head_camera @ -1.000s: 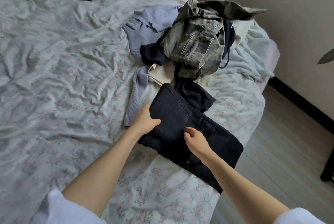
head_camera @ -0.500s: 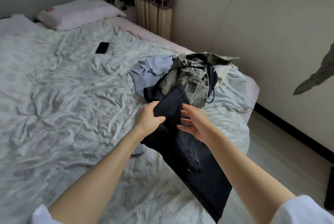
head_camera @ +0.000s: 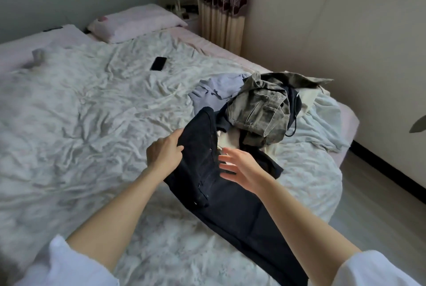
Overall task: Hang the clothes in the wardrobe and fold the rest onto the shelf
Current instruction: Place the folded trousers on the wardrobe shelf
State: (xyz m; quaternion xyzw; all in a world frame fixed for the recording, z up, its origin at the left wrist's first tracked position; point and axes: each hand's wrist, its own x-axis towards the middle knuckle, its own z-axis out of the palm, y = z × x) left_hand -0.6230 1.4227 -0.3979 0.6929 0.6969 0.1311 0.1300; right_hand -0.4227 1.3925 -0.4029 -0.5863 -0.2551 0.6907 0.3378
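Pants (head_camera: 221, 182) near edge of bed (head_camera: 92, 124) | left hand (head_camera: 164, 153) pinches waist | right hand (head_camera: 239, 168) spread, holds nothing | tip: grab other side, lift evenly.

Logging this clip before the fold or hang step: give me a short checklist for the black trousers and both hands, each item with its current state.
1. Left hand has a grip on the black trousers at the waist edge: ok.
2. Right hand gripping them: not ok, fingers spread, holding nothing.
3. Trousers clear of the clothes pile: not ok, the top end overlaps the pile.
4. Trousers flat for folding: not ok, bunched and hanging off the bed edge.
5. Phone out of the way: ok.
6. Wardrobe and shelf ready: cannot tell, not in view.
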